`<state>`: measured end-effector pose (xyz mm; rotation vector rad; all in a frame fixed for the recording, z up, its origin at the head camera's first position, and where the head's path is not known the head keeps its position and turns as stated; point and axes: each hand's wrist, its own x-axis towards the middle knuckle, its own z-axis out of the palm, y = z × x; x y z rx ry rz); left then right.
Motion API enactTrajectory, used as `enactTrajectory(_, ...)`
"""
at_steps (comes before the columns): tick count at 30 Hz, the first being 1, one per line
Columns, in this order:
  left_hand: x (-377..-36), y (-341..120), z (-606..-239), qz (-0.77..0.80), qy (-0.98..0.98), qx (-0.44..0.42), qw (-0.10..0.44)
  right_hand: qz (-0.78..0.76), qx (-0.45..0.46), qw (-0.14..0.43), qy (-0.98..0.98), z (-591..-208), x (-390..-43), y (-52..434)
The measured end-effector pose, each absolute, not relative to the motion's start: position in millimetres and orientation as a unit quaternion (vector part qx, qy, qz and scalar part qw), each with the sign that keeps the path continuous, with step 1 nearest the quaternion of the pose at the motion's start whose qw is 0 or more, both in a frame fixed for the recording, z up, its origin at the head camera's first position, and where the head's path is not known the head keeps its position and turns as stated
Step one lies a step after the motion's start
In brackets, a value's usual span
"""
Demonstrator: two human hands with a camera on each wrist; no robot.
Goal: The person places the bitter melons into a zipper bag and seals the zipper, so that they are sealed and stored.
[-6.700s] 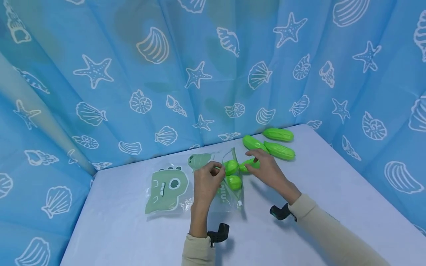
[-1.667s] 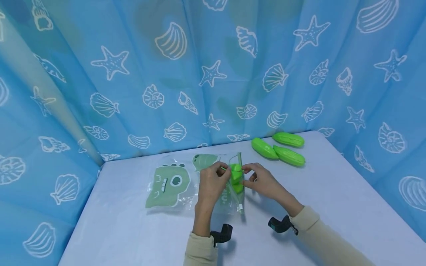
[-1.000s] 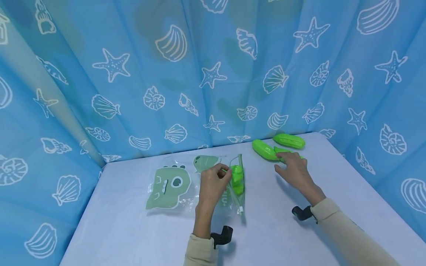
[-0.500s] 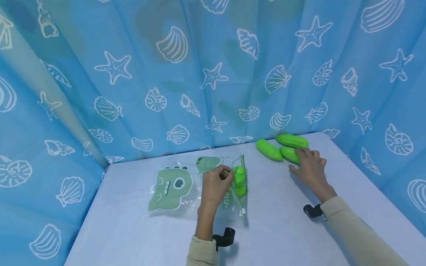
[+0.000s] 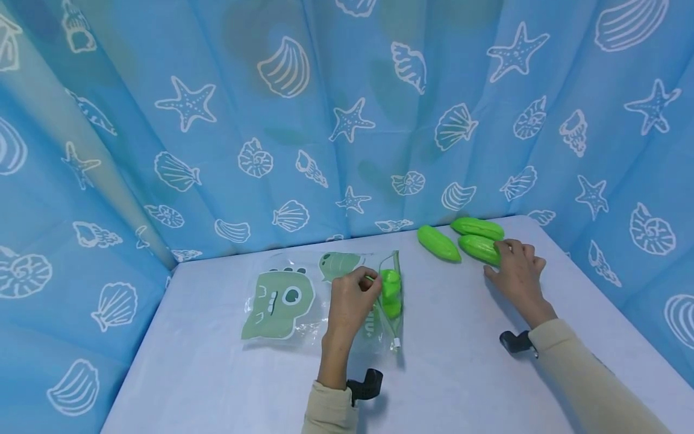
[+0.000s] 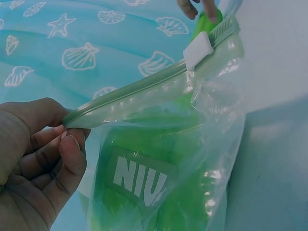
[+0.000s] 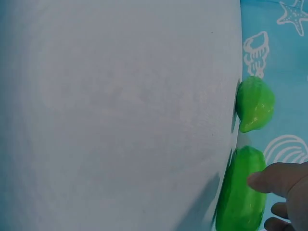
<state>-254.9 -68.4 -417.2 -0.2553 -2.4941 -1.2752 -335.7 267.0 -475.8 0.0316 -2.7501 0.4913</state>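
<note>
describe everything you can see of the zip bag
The zip bag is clear, crinkly plastic printed with pale green dinosaur heads and white letters reading NIU. A grey-green zip strip with a white slider runs along its mouth. It lies flat on the white table, mouth held open toward the right. The left hand pinches the zip strip's edge. Bright green toy pieces sit inside by the mouth.

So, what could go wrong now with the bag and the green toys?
The left hand pinches only the zip-lock bag by its zip edge; if the pinch slips, the mouth may fall shut. The right hand touches one toy cucumber with its fingertips only, so it could roll into the other two beside it.
</note>
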Motion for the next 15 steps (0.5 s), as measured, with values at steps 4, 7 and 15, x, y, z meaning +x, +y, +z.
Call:
enactTrajectory(4, -254.0, -68.3, -417.5, -0.449, -0.874, -0.093, 0.163, 0.172, 0.002, 0.168, -0.971, -478.6, -335.2, 271.1)
enactTrajectory(7, -253.1, -68.3, -418.6, -0.449, -0.874, -0.094, 0.162, 0.170, 0.002, 0.175, -0.970, -481.2, -334.6, 274.9)
enactTrajectory(15, -253.6, -69.2, -416.4, -0.462, -0.864, -0.102, 0.171, 0.177, 0.000, 0.190, -0.966, -482.3, -339.5, 278.6)
